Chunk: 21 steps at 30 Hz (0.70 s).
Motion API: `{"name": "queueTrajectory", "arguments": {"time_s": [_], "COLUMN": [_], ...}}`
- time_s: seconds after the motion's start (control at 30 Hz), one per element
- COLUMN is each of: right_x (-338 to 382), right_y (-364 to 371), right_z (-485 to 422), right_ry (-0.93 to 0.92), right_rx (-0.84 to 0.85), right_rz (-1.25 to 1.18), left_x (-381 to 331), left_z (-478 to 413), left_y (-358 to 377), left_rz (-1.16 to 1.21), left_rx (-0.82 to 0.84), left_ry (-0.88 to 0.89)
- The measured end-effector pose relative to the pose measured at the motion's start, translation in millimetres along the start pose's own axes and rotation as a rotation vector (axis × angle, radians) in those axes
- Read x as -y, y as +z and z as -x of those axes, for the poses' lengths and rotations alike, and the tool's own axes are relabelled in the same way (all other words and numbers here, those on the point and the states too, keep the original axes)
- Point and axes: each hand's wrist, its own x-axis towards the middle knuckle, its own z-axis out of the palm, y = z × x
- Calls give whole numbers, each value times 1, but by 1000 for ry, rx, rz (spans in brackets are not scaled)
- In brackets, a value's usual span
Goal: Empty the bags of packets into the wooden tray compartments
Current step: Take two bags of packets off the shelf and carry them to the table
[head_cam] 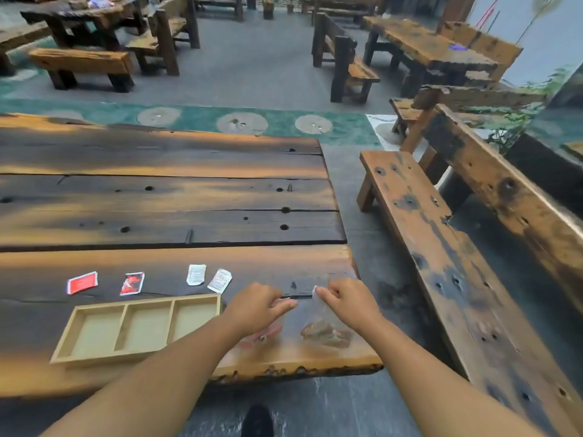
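Tray: wooden tray (94, 354) with three compartments, all holding nothing, lying on the bench (157, 197).
Bag: clear plastic bag (318, 313) right of the tray, brown packets (326, 332) in its bottom.
Left hand (255, 307): grip pinched on the bag's top edge.
Right hand (350, 302): grip pinched on the bag's opposite top corner.
Loose packets: two red packets (82, 282) and two white packets (196, 274) beyond the tray.
Second bag: reddish contents (262, 337) under the left hand, blurred.
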Motion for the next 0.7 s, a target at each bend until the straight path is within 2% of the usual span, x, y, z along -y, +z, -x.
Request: {"name": "queueTrajectory", "arguments": {"time_s": [0.1, 0.3, 0.7], "right_x": [-8, -13, -16], "right_y": [15, 30, 46], "right_z": [0, -13, -106], "right_ry": [35, 22, -3], "right_rx": [53, 235, 245], "right_rz": [-10, 25, 124], "left_x": [8, 23, 61], "left_z": [9, 0, -78], "left_y": [14, 16, 21], "left_rz": [6, -52, -13], "left_rx": [24, 76, 113], "left_ry": [-18, 60, 79]}}
